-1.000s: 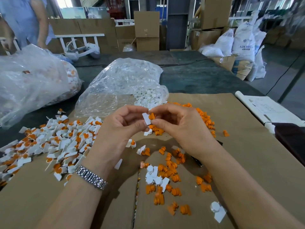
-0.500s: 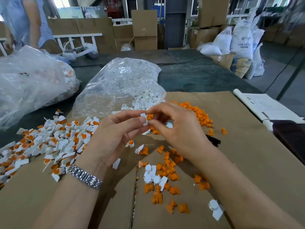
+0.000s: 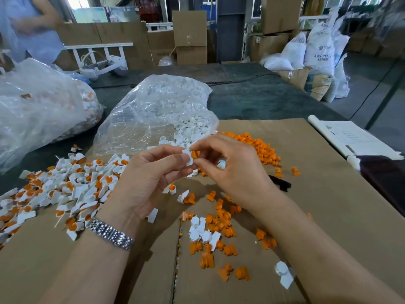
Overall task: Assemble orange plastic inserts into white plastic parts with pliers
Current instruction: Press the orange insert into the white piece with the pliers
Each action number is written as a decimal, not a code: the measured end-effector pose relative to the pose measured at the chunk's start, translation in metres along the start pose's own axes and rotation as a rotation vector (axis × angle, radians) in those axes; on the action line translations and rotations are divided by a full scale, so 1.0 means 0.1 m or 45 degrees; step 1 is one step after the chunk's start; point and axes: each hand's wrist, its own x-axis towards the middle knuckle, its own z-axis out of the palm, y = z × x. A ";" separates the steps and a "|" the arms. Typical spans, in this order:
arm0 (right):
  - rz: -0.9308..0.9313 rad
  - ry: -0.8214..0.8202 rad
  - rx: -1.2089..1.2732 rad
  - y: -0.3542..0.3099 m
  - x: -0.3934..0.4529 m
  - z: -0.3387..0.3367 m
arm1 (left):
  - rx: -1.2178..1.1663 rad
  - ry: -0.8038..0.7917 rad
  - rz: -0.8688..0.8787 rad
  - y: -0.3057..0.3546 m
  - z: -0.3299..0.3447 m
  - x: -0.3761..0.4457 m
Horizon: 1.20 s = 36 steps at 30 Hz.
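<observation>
Heap of assembled pieces (image 3: 65,194) at nine o'clock, left hand (image 3: 149,183) pinching white part (image 3: 188,157) at centre, right hand (image 3: 236,172) pinching orange insert (image 3: 195,154) against it, loose orange inserts (image 3: 260,148) at two o'clock, cardboard (image 3: 328,194) beneath.

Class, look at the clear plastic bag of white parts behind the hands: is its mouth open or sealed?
Open. The clear plastic bag lies on its side, and white parts spill from its mouth onto the cardboard.
</observation>
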 end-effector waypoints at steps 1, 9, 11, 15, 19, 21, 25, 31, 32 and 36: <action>0.006 0.007 0.004 0.00 0.00 0.00 | 0.004 -0.004 0.006 0.00 0.00 0.00; 0.010 0.006 -0.003 0.00 0.00 0.04 | 0.050 0.075 0.024 -0.04 0.01 0.01; 0.011 -0.005 -0.027 -0.01 -0.01 0.06 | 0.069 0.096 0.007 -0.04 0.00 0.01; 0.035 -0.023 -0.049 -0.03 -0.02 0.07 | 0.100 0.133 -0.041 -0.04 0.01 0.01; 0.049 -0.052 -0.068 -0.03 -0.03 0.07 | 0.149 0.137 -0.085 -0.02 0.00 0.00; 0.048 -0.065 -0.076 -0.03 -0.03 0.07 | 0.180 0.141 -0.105 -0.01 -0.01 0.00; 0.040 -0.068 -0.077 -0.01 -0.02 0.09 | 0.202 0.141 -0.128 0.00 -0.03 -0.01; 0.033 -0.072 -0.059 -0.01 -0.03 0.08 | 0.182 0.118 -0.157 0.02 -0.03 -0.01; 0.036 -0.073 -0.052 0.00 -0.03 0.07 | 0.182 0.117 -0.159 0.02 -0.03 -0.01; 0.048 -0.102 -0.067 0.00 -0.03 0.08 | 0.192 0.113 -0.172 0.01 -0.03 -0.01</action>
